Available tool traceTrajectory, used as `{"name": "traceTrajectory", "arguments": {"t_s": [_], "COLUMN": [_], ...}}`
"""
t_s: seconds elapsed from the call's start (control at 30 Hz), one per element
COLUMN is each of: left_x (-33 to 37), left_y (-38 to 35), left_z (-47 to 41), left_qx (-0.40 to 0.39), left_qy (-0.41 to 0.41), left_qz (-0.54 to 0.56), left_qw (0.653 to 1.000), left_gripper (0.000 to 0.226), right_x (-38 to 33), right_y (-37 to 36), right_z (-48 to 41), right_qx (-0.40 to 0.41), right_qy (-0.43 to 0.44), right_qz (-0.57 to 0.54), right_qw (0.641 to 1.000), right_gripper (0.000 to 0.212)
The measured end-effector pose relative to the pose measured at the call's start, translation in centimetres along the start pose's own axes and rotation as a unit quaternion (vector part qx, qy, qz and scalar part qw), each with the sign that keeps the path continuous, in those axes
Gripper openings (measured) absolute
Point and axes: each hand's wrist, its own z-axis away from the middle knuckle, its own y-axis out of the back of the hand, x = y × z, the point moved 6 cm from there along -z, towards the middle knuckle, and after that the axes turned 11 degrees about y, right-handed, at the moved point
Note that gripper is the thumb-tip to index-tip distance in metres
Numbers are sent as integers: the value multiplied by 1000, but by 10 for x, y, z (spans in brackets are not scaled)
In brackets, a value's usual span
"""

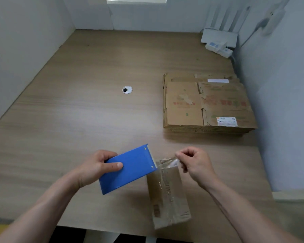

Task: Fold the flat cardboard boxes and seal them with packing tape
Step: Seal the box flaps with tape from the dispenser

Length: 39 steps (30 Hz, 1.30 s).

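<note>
— While that small box (168,195) sits nearest us, what are the hands doing?
— Just left of it, the left hand (96,165) grips the blue tape dispenser (128,169). Over its far end, the right hand (195,162) pinches the clear tape (167,163). The stack of flat boxes (207,102) lies well beyond it, to the right.

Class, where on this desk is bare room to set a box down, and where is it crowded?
Bare desk: left half, wall to cable hole, and far strip beyond. Crowded: cardboard stack at right; left hand, right hand, dispenser, small box in front.
</note>
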Motion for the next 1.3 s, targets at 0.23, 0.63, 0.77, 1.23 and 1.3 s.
{"name": "traceTrajectory", "arguments": {"t_s": [0.23, 0.63, 0.77, 1.23, 1.3], "left_x": [-20, -32, -36, -38, -44], "left_y": [26, 23, 21, 22, 31], "left_z": [-29, -44, -44, -25, -16], "left_qx": [19, 37, 39, 22, 22], "left_qy": [75, 90, 93, 80, 85], "left_qz": [-49, -69, -68, -63, -65], "left_qw": [996, 993, 993, 995, 994], "left_gripper": [38, 46, 46, 34, 30], "right_x": [29, 60, 22, 52, 55], "right_y": [4, 4, 16, -61, -62], "right_z": [-25, -23, -7, 12, 12], "right_qx": [15, 45, 114, -190, -185], "right_qy": [-45, -66, 85, 163, 168], "right_qz": [56, 209, 321, 498, 501], "right_qw": [997, 975, 936, 831, 829], "right_gripper": [15, 62, 67, 76, 75]}}
